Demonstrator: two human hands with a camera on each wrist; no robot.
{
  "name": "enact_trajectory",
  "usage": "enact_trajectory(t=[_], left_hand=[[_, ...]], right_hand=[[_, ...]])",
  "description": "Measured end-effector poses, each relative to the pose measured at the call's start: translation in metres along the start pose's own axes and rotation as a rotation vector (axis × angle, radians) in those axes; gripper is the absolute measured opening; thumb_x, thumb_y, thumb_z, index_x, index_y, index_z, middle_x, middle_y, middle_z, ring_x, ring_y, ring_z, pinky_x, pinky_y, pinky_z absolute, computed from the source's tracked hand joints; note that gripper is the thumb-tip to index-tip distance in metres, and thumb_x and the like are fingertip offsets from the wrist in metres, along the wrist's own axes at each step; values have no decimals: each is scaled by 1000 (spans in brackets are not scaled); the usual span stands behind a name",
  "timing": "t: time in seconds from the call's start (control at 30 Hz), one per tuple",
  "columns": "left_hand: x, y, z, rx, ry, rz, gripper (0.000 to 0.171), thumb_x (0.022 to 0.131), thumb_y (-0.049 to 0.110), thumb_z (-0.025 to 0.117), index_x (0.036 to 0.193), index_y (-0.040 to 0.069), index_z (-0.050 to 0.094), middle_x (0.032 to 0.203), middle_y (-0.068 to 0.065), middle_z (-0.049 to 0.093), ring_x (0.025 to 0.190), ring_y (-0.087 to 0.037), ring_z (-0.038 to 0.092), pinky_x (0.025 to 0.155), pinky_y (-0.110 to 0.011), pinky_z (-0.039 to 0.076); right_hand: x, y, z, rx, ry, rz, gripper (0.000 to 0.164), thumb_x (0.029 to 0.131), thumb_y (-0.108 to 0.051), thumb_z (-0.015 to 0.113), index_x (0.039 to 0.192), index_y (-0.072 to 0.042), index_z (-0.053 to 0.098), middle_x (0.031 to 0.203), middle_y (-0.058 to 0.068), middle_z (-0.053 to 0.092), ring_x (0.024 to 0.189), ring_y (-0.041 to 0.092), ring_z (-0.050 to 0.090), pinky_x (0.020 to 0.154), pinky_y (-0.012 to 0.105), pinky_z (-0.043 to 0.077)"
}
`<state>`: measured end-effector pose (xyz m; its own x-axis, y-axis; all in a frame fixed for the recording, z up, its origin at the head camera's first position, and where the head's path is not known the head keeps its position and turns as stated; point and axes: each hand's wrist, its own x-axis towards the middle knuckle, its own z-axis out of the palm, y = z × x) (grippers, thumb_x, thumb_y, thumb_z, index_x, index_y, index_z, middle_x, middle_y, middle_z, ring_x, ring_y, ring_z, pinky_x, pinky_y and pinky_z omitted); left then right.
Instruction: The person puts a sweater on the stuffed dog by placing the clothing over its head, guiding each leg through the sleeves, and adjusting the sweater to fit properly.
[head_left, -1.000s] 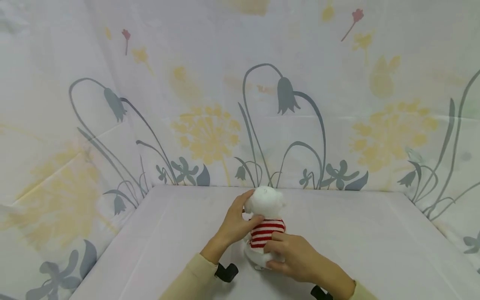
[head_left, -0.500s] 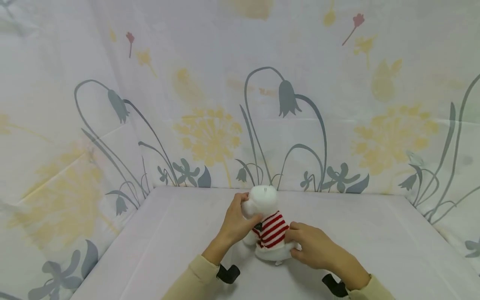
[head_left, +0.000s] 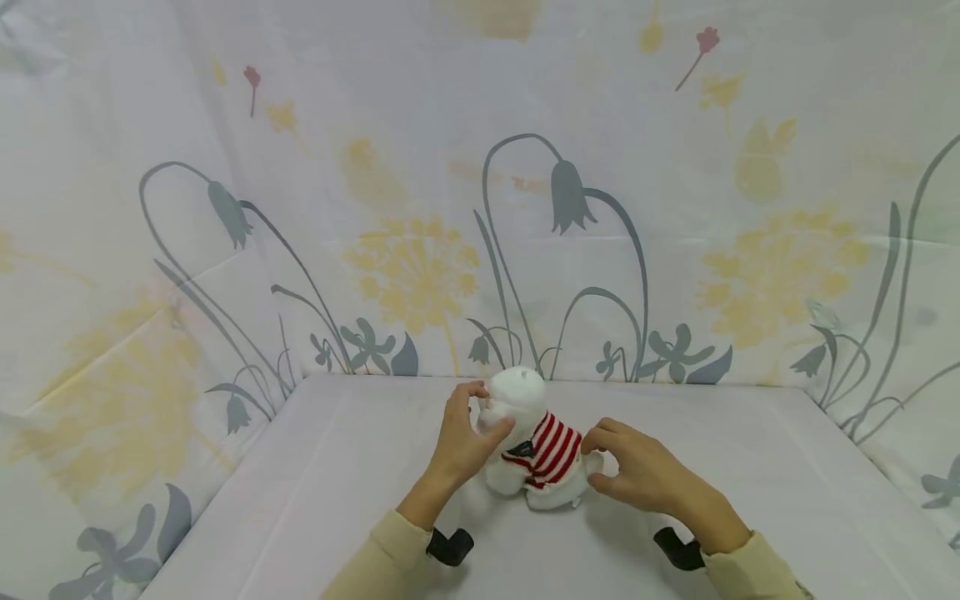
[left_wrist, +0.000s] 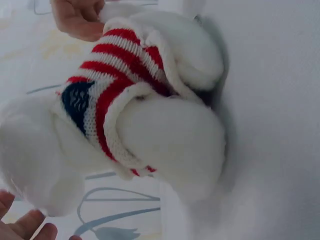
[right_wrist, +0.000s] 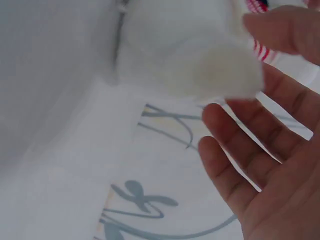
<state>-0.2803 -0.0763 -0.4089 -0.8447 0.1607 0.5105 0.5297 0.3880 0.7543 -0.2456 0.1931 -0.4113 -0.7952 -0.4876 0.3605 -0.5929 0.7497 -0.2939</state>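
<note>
A white plush animal (head_left: 558,450) in a red-and-white striped knit sweater (left_wrist: 117,65) rests on the white table, its head turned toward my left hand. A dark blue patch (left_wrist: 77,105) shows on the sweater's chest. My left hand (head_left: 461,442) is cupped loosely at the head (head_left: 517,400), thumb overlapping the muzzle; in the left wrist view its fingertips lie apart, right at the head's edge. At the rear end, my right hand (head_left: 637,471) has its thumb and relaxed fingers spread about the rounded white part (right_wrist: 225,70). The plush's face is mostly hidden.
The white tabletop (head_left: 352,467) meets a flower-printed cloth (head_left: 645,275) close behind the plush. This cloth also rises along the left and right sides. A black strap piece (head_left: 450,547) sits at my left wrist, another black piece (head_left: 678,548) at my right.
The plush has turned from showing its back to facing left, its rear swinging right. My right hand has moved right and its fingers have loosened; my left hand has stayed by the head.
</note>
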Motion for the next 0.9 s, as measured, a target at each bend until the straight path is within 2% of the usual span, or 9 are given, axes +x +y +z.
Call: enact_trajectory(t=[0.1,0.2,0.4,0.6,0.8,0.9], left_hand=[[4,-5,-4,-39,-42,-28,60,85,33,67,135,10,43,140,-11,43,130,-29,39,101,-53,35],[8,-8,-6,-75,-100,-34,66,87,34,66,143,13,39,143,-9,41,130,-28,39,99,-55,35],[7,-8,-6,-74,-133,-54,65,85,36,69,141,17,42,137,-10,42,122,-25,43,97,-51,39],[1,-5,-4,-63,-134,-29,61,83,32,71,137,20,44,125,-11,42,113,-24,46,92,-45,46],[-10,4,2,-94,-159,10,58,82,23,74,133,21,46,115,-11,42,105,-23,48,83,-42,52],[-15,9,6,-79,-159,47,58,80,19,74,132,23,48,108,-8,44,99,-19,49,81,-43,52]], right_hand=[[3,-11,3,39,54,-26,31,77,-27,78,103,-22,62,99,-13,54,89,7,54,74,32,50],[7,-21,11,48,91,-70,37,78,-31,79,109,-18,63,100,-7,56,87,8,54,73,30,50],[10,-27,23,-39,117,-98,41,75,-31,81,112,-18,67,100,-5,54,84,9,53,68,31,48],[9,-14,23,-93,173,-103,39,72,-29,83,108,-19,71,101,-3,57,84,13,55,69,34,48],[9,4,18,-139,169,-40,45,71,-37,83,109,-16,71,107,1,60,95,22,57,79,44,47],[8,8,12,-116,126,3,52,70,-38,83,114,-15,69,111,4,60,101,27,56,83,48,47]])
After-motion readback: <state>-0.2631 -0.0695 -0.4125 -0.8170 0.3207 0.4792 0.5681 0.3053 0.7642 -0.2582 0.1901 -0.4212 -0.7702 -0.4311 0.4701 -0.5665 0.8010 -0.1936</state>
